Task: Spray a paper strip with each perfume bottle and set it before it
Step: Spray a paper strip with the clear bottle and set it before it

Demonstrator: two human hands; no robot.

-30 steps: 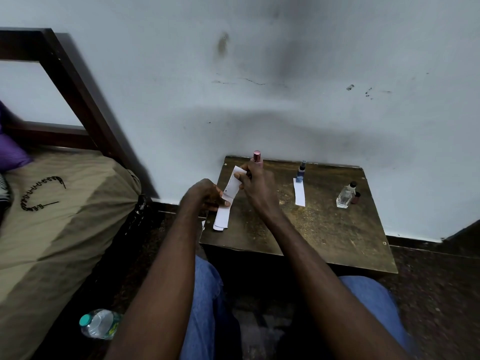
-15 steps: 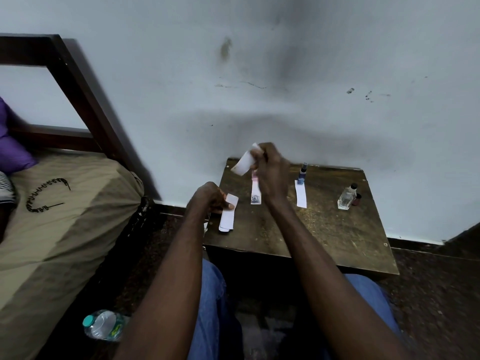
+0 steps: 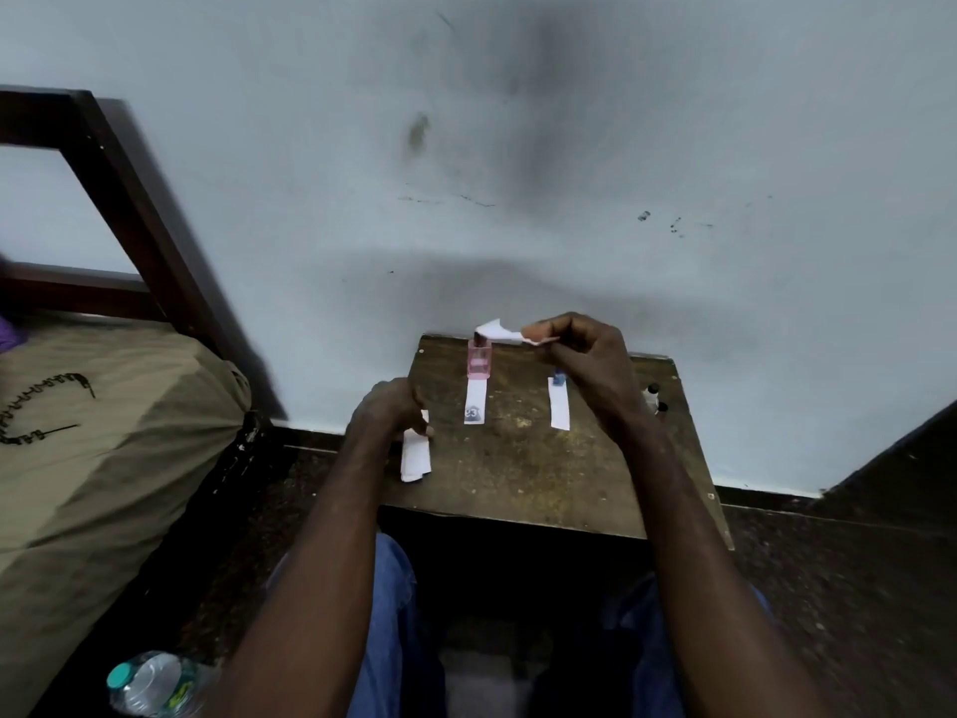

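Note:
On the small wooden table (image 3: 544,484) a pink perfume bottle (image 3: 478,361) stands at the back left with a paper strip (image 3: 475,404) laid before it. A blue bottle (image 3: 558,378), half hidden by my right hand, has a strip (image 3: 559,406) before it too. A clear bottle (image 3: 653,395) peeks out behind my right wrist. My right hand (image 3: 580,355) pinches a white strip (image 3: 499,331) in the air above the pink bottle. My left hand (image 3: 391,412) holds a stack of spare strips (image 3: 414,456) at the table's left edge.
A bed with an olive cover (image 3: 103,432) and a dark wooden frame (image 3: 129,199) fills the left. A plastic water bottle (image 3: 150,684) lies on the floor at lower left. The wall (image 3: 569,147) stands right behind the table. My knees are under the table's near edge.
The pink bottle now stands on the table with a strip before it. My right hand has moved up and right with a fresh strip. My left hand stays on the stack.

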